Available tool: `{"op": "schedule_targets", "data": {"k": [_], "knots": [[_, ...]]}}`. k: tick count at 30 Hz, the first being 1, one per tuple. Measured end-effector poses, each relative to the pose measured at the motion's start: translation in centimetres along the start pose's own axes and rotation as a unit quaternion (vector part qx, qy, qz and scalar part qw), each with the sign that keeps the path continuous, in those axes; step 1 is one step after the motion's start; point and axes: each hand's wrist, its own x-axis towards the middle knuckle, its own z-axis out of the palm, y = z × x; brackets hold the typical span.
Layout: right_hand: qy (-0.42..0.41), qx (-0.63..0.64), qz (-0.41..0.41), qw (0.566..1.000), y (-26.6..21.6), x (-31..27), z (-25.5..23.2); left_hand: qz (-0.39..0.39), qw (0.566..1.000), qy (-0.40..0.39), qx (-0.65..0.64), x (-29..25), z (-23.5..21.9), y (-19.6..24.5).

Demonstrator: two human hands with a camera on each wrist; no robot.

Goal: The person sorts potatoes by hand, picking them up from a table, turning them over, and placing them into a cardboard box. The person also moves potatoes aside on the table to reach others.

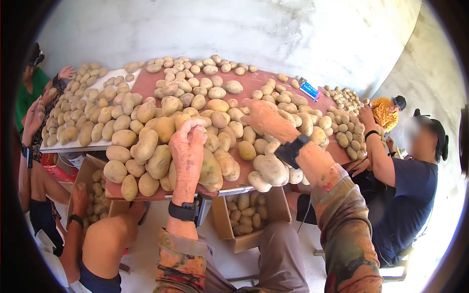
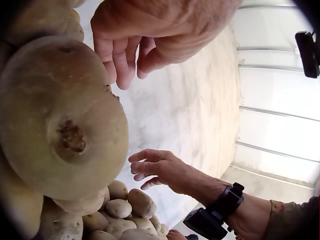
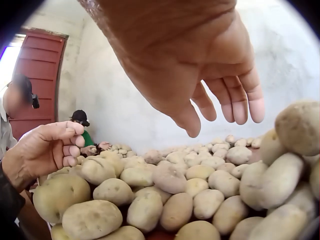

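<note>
Potatoes [image 1: 146, 146] lie heaped over a reddish-brown tabletop [image 1: 244, 88]. My left hand [image 1: 188, 154] is raised at the near edge of the heap, its fingers loosely bent and nothing in them. Close below it in the left wrist view sits a large potato [image 2: 65, 120] with a dark scar. Over the middle of the heap reaches my right hand [image 1: 268, 118]; the right wrist view shows its fingers [image 3: 232, 97] spread downward above the potatoes, holding none.
Under the table edge stand a cardboard box [image 1: 254, 222] of potatoes and another box [image 1: 88, 171] at left. A blue-and-white packet [image 1: 309, 91] lies toward the back. People sit at both sides, one in a dark blue shirt [image 1: 410, 195] at right. A pale wall [image 1: 220, 29] rises behind.
</note>
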Motion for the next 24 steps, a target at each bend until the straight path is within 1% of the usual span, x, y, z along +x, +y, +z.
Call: {"op": "schedule_targets", "data": {"k": [3, 7, 10, 13, 16, 19, 22, 23, 24], "knots": [[-0.037, -0.004, -0.044, 0.998, -1.6, 1.8, 1.5, 0.001, 1.000, -0.005, -0.004, 0.2, -0.1, -0.3], [-0.114, -0.010, -0.028, 0.993, -3.6, 3.9, 3.9, -0.003, 1.000, -0.013, 0.007, 0.0, -0.1, -0.2], [-0.160, -0.009, -0.021, 0.987, -4.0, 5.2, 5.7, -0.003, 1.000, -0.016, 0.015, 0.1, -0.3, -0.3], [-0.132, 0.044, -0.039, 0.990, -3.8, 5.4, 7.0, -0.007, 1.000, -0.016, 0.013, 0.0, -0.3, -0.1], [-0.089, 0.029, -0.029, 0.995, -3.4, 6.1, 8.4, -0.008, 1.000, -0.023, 0.018, 0.0, -0.1, -0.2], [-0.117, 0.029, -0.058, 0.991, -1.6, 7.8, 8.6, -0.008, 0.998, -0.032, 0.052, 0.2, -0.5, -0.3], [-0.093, 0.012, 0.012, 0.995, -1.5, 7.2, 5.4, -0.008, 0.998, -0.033, 0.057, 0.3, -0.7, -0.3], [-0.091, 0.038, 0.013, 0.995, -1.0, 6.5, 4.4, -0.008, 0.998, -0.032, 0.052, 0.3, -0.8, -0.3], [-0.084, 0.037, 0.028, 0.995, -0.8, 5.6, 2.9, -0.007, 0.998, -0.034, 0.045, 0.3, -0.7, -0.4]]}}
